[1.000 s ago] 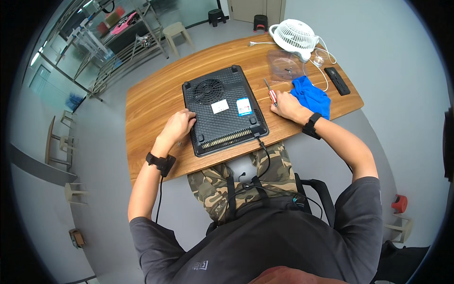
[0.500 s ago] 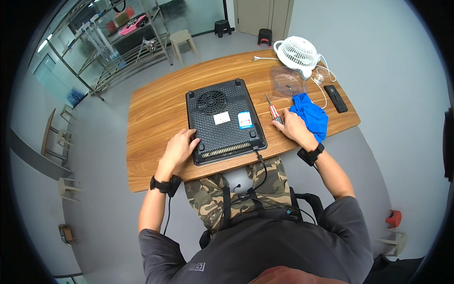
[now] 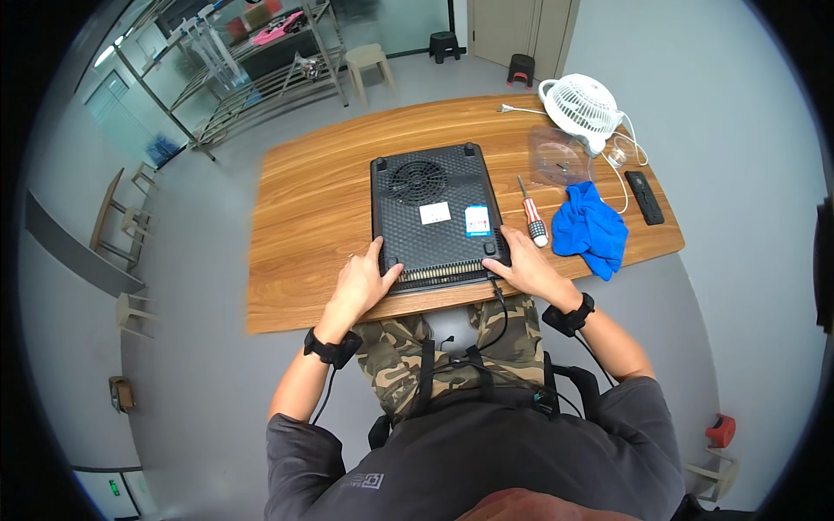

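Your fingers (image 3: 375, 250) hold the black appliance (image 3: 434, 191) by its edges, left hand (image 3: 359, 282) at seven o'clock, right hand (image 3: 532, 267) at five.

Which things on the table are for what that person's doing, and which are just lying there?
For the job:
- upturned black induction cooker, by its look; left hand and right hand touch it
- probably the screwdriver beside it

Seemingly just lying about:
- white fan
- blue cloth
- long black object
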Demonstrator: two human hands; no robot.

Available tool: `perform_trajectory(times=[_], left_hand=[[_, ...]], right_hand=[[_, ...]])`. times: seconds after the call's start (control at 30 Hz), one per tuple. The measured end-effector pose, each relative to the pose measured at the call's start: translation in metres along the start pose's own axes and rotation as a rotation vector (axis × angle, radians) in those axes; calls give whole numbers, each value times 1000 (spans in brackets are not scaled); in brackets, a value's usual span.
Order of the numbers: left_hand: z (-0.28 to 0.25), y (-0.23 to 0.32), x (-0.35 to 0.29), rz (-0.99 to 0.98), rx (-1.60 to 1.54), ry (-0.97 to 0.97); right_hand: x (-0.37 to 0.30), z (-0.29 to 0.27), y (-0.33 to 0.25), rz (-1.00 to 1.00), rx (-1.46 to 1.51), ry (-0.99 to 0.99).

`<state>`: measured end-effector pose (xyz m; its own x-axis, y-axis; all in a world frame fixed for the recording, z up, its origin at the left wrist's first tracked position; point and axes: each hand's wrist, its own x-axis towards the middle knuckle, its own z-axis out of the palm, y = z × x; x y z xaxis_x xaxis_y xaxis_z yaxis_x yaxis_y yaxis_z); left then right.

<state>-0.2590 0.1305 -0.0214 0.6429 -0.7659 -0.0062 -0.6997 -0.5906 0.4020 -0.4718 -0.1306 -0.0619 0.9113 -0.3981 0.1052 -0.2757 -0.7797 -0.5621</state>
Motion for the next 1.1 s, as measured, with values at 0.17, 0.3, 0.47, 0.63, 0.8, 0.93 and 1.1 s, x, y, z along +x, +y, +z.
perform_trajectory(times=[0.17, 0.3, 0.47, 0.63, 0.8, 0.93, 1.1], left_hand=[[4, 1, 3, 18, 19, 32], [8, -4, 6, 19, -9, 49], [15, -9, 10, 25, -25, 118], [15, -9, 11, 26, -60, 131], [12, -9, 10, 3, -91, 124], [12, -13, 8, -10, -145, 141], [9, -10, 5, -11, -165, 143]], right_hand=[[7, -5, -3, 27, 50, -74], [9, -8, -10, 70, 60, -93], [8, -1, -10, 93, 83, -39], [7, 16, -2, 15, 83, 130], [9, 6, -12, 88, 134, 111], [10, -4, -21, 106, 214, 118], [13, -7, -23, 81, 302, 154]])
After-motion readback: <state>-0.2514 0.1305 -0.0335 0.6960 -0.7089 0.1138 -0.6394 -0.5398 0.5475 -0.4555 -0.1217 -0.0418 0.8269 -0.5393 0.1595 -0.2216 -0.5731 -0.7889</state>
